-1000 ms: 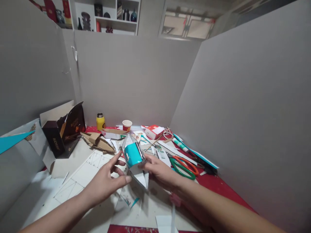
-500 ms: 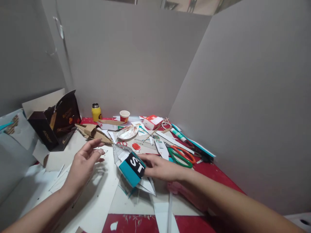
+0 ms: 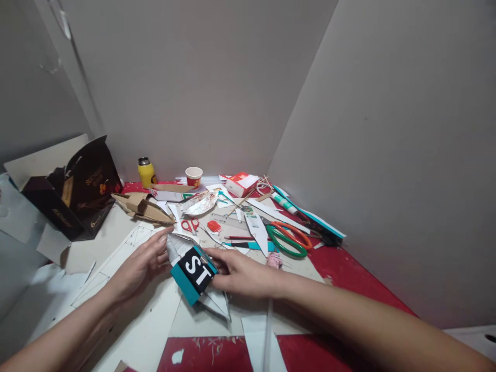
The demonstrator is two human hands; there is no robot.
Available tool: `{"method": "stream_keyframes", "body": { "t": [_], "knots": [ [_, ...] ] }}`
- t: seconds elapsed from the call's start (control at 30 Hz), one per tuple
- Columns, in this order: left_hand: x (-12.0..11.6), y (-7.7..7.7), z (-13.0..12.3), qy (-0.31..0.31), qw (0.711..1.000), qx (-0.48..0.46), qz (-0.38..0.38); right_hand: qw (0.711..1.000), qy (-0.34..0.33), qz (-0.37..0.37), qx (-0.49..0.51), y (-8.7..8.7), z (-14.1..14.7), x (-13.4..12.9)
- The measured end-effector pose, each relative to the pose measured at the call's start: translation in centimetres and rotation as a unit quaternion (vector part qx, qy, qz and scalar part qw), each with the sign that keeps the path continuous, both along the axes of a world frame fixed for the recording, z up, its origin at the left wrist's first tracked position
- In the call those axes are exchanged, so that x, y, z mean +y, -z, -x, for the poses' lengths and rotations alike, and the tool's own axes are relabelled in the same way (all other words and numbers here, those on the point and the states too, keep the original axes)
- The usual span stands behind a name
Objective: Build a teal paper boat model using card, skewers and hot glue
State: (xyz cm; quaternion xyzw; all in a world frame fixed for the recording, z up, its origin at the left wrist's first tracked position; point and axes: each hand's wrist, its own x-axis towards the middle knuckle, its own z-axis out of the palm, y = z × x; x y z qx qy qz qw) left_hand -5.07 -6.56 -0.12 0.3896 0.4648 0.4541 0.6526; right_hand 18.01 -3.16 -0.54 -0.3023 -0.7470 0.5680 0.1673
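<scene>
Holding a grey cardboard model with a teal-and-black band point(image 3: 192, 271) in the right hand point(image 3: 240, 273) above a pale flat sheet point(image 3: 207, 328), clamped between thumb and fingers. Reaching to its far left tip with the left hand point(image 3: 141, 263), fingers nearly together — touching or just beside, cannot tell. Showing green-and-orange-handled scissors point(image 3: 295, 254) right of the model.

The table point(image 3: 351, 271) has a red surface, partly covered by white board point(image 3: 139, 320). Rear edge, left to right: black box point(image 3: 83, 194), yellow bottle point(image 3: 146, 173), paper cup point(image 3: 194, 178), red-and-white box point(image 3: 241, 184). The bottle and the cup stand upright. Brown cardboard boat point(image 3: 142, 208) — right of the black box. Silver boat point(image 3: 200, 203) — in front of the cup. Small red scissors point(image 3: 190, 225) lie just beside a red piece point(image 3: 214, 226). Large scissors point(image 3: 287, 243), one handle green, one orange, lie at the right.
</scene>
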Motion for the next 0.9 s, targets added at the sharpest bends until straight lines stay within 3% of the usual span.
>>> {"method": "stream_keyframes", "body": {
  "t": [0.2,0.43,0.63,0.73,0.9],
  "knots": [
    [0.4,-0.4,-0.1,0.008,0.999,-0.032,0.025,0.986,-0.027,0.151,0.066,0.7,0.2,0.6],
    [1.3,-0.6,-0.1,0.009,0.998,-0.029,0.047,0.984,0.015,0.176,0.037,1.0,0.2,1.3],
    [2.3,0.3,0.0,-0.057,0.997,-0.011,0.060,0.976,0.098,0.191,0.045,1.3,0.1,2.4],
    [2.8,0.8,0.5,-0.107,0.992,-0.001,0.062,0.975,0.148,0.165,0.024,0.7,-0.8,2.8],
    [3.3,1.5,1.3,-0.168,0.983,0.025,0.063,0.980,0.198,0.029,-0.004,-1.5,-3.8,1.6]
  ]
}}
